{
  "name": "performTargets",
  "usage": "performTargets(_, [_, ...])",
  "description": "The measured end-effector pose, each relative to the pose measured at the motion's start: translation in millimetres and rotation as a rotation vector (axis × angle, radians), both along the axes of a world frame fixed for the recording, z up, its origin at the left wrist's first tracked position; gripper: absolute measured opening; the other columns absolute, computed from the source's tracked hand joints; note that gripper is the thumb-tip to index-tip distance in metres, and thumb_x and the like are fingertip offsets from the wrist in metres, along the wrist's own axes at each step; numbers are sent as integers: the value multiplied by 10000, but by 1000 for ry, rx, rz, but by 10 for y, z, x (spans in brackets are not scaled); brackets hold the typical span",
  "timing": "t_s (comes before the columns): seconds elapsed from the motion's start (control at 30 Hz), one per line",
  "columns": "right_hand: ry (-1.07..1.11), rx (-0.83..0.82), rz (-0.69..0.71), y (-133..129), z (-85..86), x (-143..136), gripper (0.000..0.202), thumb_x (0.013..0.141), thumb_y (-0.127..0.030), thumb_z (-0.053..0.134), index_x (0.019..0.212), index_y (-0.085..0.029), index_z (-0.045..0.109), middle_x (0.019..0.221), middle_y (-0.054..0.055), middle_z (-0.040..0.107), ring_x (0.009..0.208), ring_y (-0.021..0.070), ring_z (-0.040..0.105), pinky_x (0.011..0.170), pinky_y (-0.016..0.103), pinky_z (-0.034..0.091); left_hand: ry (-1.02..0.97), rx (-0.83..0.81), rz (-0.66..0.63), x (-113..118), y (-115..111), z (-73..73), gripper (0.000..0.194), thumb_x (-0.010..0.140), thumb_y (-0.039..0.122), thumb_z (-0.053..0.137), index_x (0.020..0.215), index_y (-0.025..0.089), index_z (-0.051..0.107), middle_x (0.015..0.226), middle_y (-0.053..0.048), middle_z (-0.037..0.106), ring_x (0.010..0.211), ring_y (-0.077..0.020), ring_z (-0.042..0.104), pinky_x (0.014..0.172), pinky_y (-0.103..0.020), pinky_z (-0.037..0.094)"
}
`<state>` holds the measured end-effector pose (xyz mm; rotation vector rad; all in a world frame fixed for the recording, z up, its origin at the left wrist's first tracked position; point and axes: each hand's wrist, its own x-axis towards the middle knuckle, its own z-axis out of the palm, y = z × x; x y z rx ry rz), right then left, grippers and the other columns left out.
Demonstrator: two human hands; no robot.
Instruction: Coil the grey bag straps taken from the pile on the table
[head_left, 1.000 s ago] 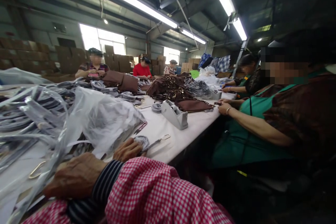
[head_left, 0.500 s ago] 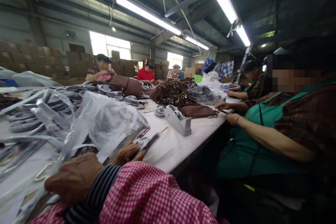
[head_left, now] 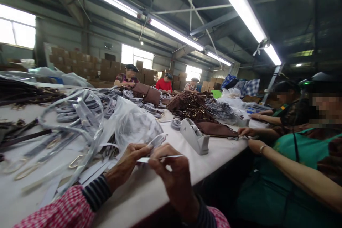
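Observation:
My left hand [head_left: 127, 161] is closed on a plastic-wrapped grey strap [head_left: 159, 139], whose looped end sticks out past the fingertips. Close beside it, my right hand [head_left: 176, 175] pinches a narrow white paper strip [head_left: 144, 159] between thumb and fingers. One end of the strip meets the strap at my left fingertips; my fingers cover the rest of the contact. Left of my hands lie loose white paper strips [head_left: 93, 172] and a gold metal ring [head_left: 76, 162] on the white tabletop [head_left: 128, 206].
A grey tape dispenser [head_left: 194, 137] stands right of my hands. Beyond are a clear plastic bag [head_left: 136, 121], a heap of wrapped straps [head_left: 72, 114] and brown bags [head_left: 187, 107]. At the right, a co-worker in a green apron [head_left: 288, 156] handles a brown bag [head_left: 217, 129].
My right hand has come back from the left, where it reached across my left arm, and now holds a white paper strip by the strap. The view has swung left.

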<state>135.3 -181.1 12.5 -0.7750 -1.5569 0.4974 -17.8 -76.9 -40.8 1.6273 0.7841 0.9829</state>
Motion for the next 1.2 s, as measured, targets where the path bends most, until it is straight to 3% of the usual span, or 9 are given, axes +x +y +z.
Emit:
performTargets(0.17, [380,-431,-53,15,-230,839,421,824,-547,779,707,-151,702,768,68,702,679,147,591,604,247,461,-38,-39,-123,47,-97,189,494,886,572,680,655,144,590,622,23,478,585,-108,371,564,-267,250])
performTargets(0.27, [599,-640,46,44,-389,938,475,688,-565,879,819,-141,707,688,46,689,551,120,563,500,219,422,45,80,-193,105,-198,317,493,905,553,666,623,165,553,639,26,456,614,-122,377,580,-276,266])
performTargets(0.33, [757,-706,147,44,-447,860,550,616,-528,937,942,-155,697,631,-10,649,430,60,433,412,173,294,104,178,-229,145,-264,357,496,926,548,641,616,175,540,666,21,458,656,-140,403,601,-282,293])
performTargets(0.47, [943,-706,260,30,-409,634,555,588,-500,976,811,-162,597,613,-48,597,402,-6,250,388,144,124,195,321,-251,210,-338,304,482,967,525,595,634,180,544,729,11,476,753,-168,440,671,-297,327])
performTargets(0.63, [796,-617,124,65,-345,533,515,569,-324,991,666,-162,511,515,-93,468,397,-13,233,397,163,124,226,341,-242,231,-350,220,479,987,517,551,644,186,508,711,24,444,741,-163,416,692,-309,320])
performTargets(0.8, [742,-630,129,108,-363,578,473,634,-374,948,681,-154,532,534,-69,509,392,-6,257,398,172,136,210,312,-234,230,-368,250,500,965,544,577,629,186,481,707,24,438,724,-157,411,667,-298,325])
performTargets(1.03, [816,-695,197,93,-432,745,440,697,-460,892,848,-150,618,640,-33,592,408,12,299,387,150,129,68,1,-225,209,-337,183,506,911,592,654,652,164,578,655,23,462,611,-127,374,567,-286,248])
performTargets(1.1, [874,-692,174,92,-477,828,395,708,-468,842,844,-151,650,657,-12,607,444,46,388,382,152,187,-27,-86,-164,203,-295,183,494,909,592,661,695,147,627,648,14,491,605,-127,367,568,-285,244])
performTargets(1.2, [877,-636,97,77,-485,920,310,764,-451,762,779,-155,671,776,35,653,660,118,569,496,174,415,-119,-182,-106,197,-239,227,491,882,597,698,740,128,675,669,-3,553,616,-130,388,581,-277,276])
